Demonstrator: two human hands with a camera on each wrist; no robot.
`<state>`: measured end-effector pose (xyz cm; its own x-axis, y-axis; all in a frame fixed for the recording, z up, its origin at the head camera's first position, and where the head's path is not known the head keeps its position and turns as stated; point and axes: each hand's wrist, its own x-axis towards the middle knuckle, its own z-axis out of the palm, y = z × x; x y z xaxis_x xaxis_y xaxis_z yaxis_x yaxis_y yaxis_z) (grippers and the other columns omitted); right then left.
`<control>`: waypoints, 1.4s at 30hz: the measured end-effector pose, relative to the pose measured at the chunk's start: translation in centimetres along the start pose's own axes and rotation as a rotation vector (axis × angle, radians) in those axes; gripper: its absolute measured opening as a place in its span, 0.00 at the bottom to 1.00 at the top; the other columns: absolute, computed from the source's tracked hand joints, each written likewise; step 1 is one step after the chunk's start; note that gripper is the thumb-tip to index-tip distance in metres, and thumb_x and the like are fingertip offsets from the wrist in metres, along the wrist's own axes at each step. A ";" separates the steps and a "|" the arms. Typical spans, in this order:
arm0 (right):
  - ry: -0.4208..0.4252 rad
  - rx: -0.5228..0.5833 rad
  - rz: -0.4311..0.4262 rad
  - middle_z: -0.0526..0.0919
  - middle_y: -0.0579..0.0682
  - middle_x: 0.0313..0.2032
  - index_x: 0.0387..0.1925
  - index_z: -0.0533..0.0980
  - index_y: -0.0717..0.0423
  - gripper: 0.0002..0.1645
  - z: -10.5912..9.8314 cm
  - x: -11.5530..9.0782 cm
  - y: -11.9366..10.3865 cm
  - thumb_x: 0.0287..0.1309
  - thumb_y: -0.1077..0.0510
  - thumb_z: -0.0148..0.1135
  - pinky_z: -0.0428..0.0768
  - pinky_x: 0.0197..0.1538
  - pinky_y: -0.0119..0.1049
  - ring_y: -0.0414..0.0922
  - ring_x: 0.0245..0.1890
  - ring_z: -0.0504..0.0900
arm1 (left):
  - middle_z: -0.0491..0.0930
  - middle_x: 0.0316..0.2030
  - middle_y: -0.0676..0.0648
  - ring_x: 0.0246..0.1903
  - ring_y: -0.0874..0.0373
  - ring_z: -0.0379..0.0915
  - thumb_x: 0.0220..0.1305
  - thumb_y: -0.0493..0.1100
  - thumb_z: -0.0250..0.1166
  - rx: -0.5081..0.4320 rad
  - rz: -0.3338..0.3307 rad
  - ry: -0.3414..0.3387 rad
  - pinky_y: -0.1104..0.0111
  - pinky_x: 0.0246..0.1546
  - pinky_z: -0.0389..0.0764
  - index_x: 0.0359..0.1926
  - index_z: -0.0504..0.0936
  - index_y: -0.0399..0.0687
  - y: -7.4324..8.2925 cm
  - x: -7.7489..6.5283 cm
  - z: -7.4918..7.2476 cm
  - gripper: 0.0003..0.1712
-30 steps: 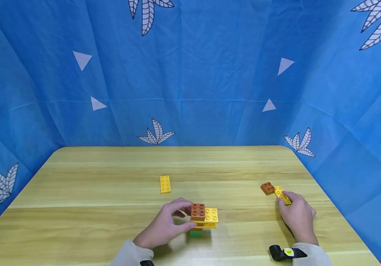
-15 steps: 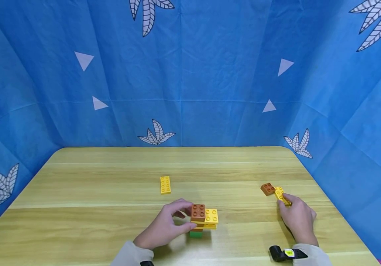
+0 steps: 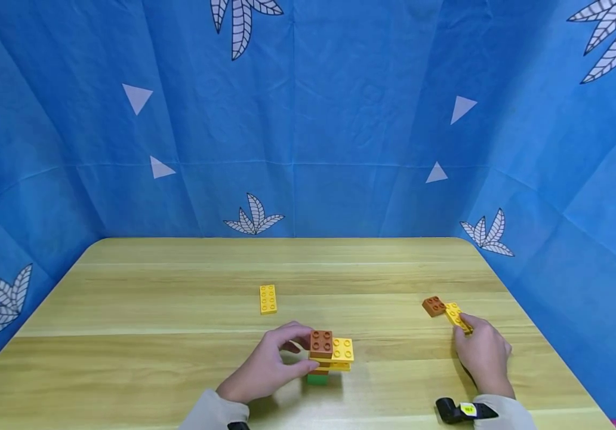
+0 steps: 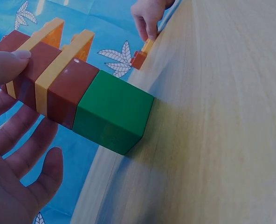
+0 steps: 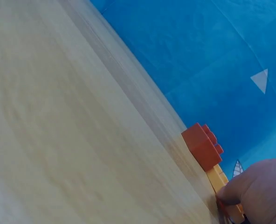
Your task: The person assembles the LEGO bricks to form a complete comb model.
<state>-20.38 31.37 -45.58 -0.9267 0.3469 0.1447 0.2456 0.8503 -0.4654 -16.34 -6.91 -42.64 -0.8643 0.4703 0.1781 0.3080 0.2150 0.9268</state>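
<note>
My left hand (image 3: 273, 362) grips a stack of toy building bricks between thumb and fingers. At its foot is a green block (image 4: 114, 109), above which brown bricks alternate with yellow plates jutting out to the right. The topmost brown brick (image 3: 321, 343) shows its studs in the head view. Far to the right, my right hand (image 3: 484, 355) pinches the near end of a yellow studded plate (image 3: 454, 312) low at the tabletop; the fingers hide part of it. A loose brown brick (image 3: 434, 306) sits against that plate's far end, also visible in the right wrist view.
Another yellow studded plate (image 3: 267, 299) lies on the wooden table (image 3: 168, 298), beyond the left hand. Blue patterned cloth (image 3: 340, 119) hangs behind the table and at both sides.
The fingers of my right hand have slid slightly toward the near end of the yellow plate, baring more of its studs. My left hand and the stack stay put.
</note>
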 end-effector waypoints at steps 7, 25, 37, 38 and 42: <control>0.010 0.014 0.002 0.72 0.71 0.55 0.56 0.72 0.66 0.24 0.1 -0.1 -0.1 0.59 0.61 0.52 0.63 0.41 0.58 0.69 0.50 0.71 | 0.78 0.44 0.56 0.44 0.61 0.73 0.57 0.46 0.69 -0.015 0.001 0.004 0.67 0.46 0.78 0.52 0.78 0.55 -0.1 0.1 -0.2 0.21; 0.186 0.162 -0.112 0.75 0.71 0.52 0.54 0.73 0.69 0.19 -0.1 -0.2 -2.0 0.63 0.64 0.52 0.66 0.56 0.63 0.67 0.54 0.71 | 0.78 0.43 0.56 0.44 0.61 0.73 0.57 0.47 0.69 -0.012 0.014 -0.010 0.68 0.46 0.78 0.52 0.78 0.55 -0.5 0.4 -0.9 0.21; 0.169 0.255 -0.217 0.75 0.68 0.54 0.54 0.74 0.68 0.19 -0.6 -0.4 -4.3 0.64 0.63 0.53 0.67 0.58 0.60 0.66 0.57 0.70 | 0.78 0.43 0.56 0.45 0.61 0.73 0.56 0.46 0.69 -0.019 0.016 -0.016 0.68 0.46 0.78 0.52 0.78 0.55 -0.6 0.6 -1.3 0.21; 0.178 0.264 -0.240 0.75 0.68 0.54 0.53 0.74 0.68 0.19 -0.6 -0.4 -4.4 0.63 0.63 0.54 0.68 0.58 0.60 0.66 0.56 0.71 | 0.78 0.43 0.56 0.45 0.61 0.73 0.56 0.46 0.69 -0.019 0.016 -0.017 0.68 0.46 0.78 0.52 0.78 0.55 -0.6 0.6 -1.4 0.21; 0.191 0.286 -0.305 0.77 0.68 0.52 0.52 0.75 0.68 0.18 -0.4 -0.6 -5.2 0.61 0.65 0.56 0.69 0.56 0.60 0.65 0.54 0.73 | 0.78 0.44 0.56 0.45 0.61 0.73 0.56 0.47 0.69 -0.021 0.018 -0.022 0.67 0.46 0.78 0.53 0.77 0.55 -0.6 0.7 -1.5 0.21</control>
<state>-21.01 26.96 -42.89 -0.8688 0.1872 0.4585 -0.1438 0.7905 -0.5953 -17.76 -8.01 -42.60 -0.8499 0.4925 0.1876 0.3147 0.1889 0.9302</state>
